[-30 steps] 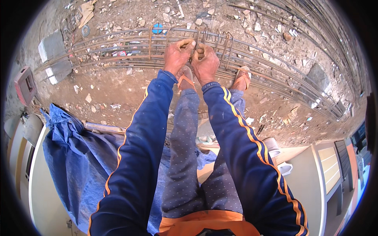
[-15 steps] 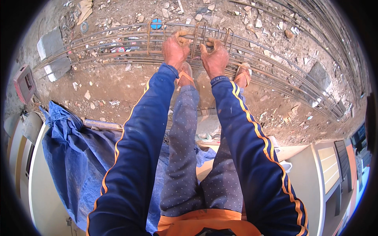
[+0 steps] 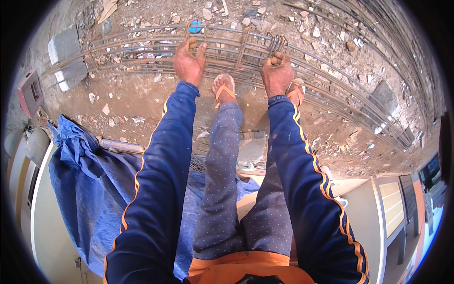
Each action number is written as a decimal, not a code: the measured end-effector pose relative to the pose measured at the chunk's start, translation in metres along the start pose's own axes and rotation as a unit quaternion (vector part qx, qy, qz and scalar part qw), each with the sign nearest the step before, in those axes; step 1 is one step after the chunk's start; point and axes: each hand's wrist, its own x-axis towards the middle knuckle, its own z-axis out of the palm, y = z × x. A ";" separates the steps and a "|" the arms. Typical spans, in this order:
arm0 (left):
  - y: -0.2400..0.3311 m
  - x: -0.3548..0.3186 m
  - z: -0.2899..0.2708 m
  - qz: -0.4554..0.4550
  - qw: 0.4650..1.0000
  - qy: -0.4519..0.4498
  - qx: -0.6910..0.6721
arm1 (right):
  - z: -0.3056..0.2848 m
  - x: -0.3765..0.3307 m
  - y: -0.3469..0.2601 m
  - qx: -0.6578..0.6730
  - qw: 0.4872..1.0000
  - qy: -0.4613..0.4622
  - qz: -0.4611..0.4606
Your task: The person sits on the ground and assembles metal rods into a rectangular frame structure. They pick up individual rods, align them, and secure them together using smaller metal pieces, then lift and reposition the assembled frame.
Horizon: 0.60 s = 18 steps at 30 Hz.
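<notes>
Both hands (left hand (image 3: 189, 64), right hand (image 3: 277, 73)) grip the rebar cage (image 3: 331, 80).

navy sleeves (image 3: 302, 161) with orange stripes, blue-grey dotted trousers (image 3: 222, 189), orange sandals (image 3: 223, 90), blue tarp (image 3: 90, 189), grey rebar (image 3: 142, 47).

A rebar cage (image 3: 236, 47) lies across the rubble ground (image 3: 142, 94), before the person's feet. Both hands rest on it: left hand (image 3: 189, 64) left, right hand (image 3: 277, 75) right. A tarp (image 3: 90, 189) lies behind, left.

Blue tarp (image 3: 90, 175), concrete block (image 3: 64, 57), rubble (image 3: 331, 42)
</notes>
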 end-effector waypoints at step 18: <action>-0.045 0.041 -0.033 0.036 0.992 -0.004 0.123 | 0.042 -0.023 -0.061 0.009 0.996 -0.081 -0.030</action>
